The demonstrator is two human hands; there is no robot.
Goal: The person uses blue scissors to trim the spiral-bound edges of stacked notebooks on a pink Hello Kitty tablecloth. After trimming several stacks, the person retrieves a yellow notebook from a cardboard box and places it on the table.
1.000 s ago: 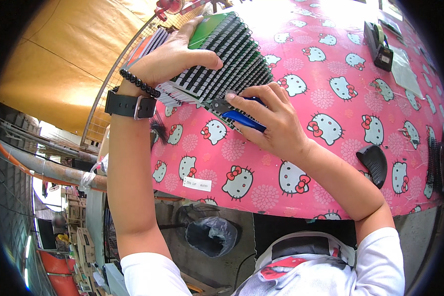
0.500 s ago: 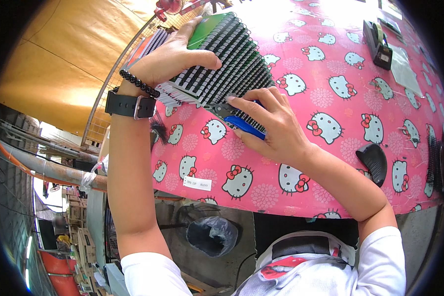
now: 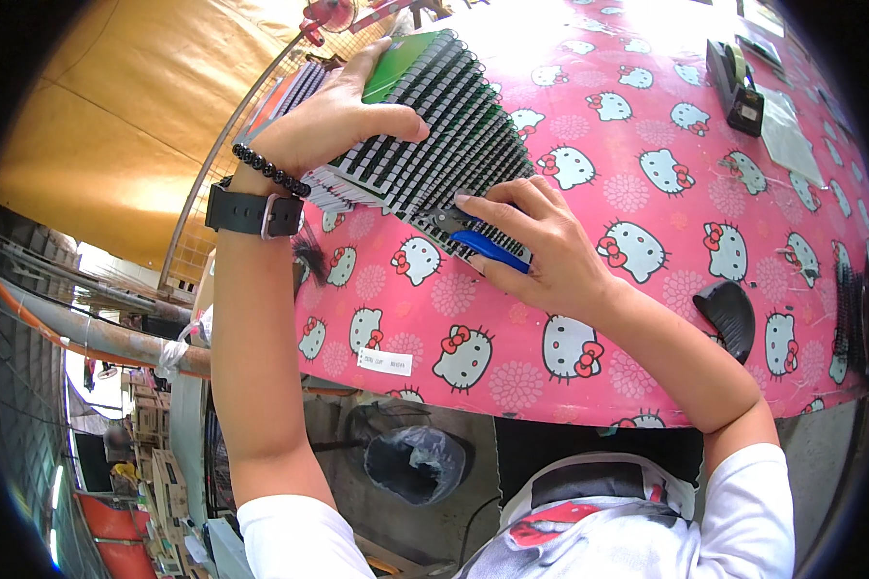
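Observation:
A fanned stack of spiral notebooks point(image 3: 437, 125) with black wire bindings leans at the table's far left; green shows on the top cover. My left hand point(image 3: 333, 121) holds the stack, thumb stretched across the bindings and fingers over the cover's far side. In my right hand point(image 3: 550, 236) is a pair of blue-handled pliers point(image 3: 488, 249), its handles partly covered by my fingers. The metal jaws touch the ends of the wire bindings along the stack's near edge. What lies exactly between the jaws is too small to make out.
A black tape dispenser point(image 3: 741, 96) stands at the far right beside a white sheet point(image 3: 790, 135). Nearer lies a curved black object point(image 3: 727, 318). A white label point(image 3: 384, 362) is near the front edge of the pink tablecloth point(image 3: 521, 381). Below stands a bag-lined bin point(image 3: 415, 463).
The pliers in my right hand have moved slightly right and nearer along the ends of the bindings. My left hand stays on the stack almost unmoved.

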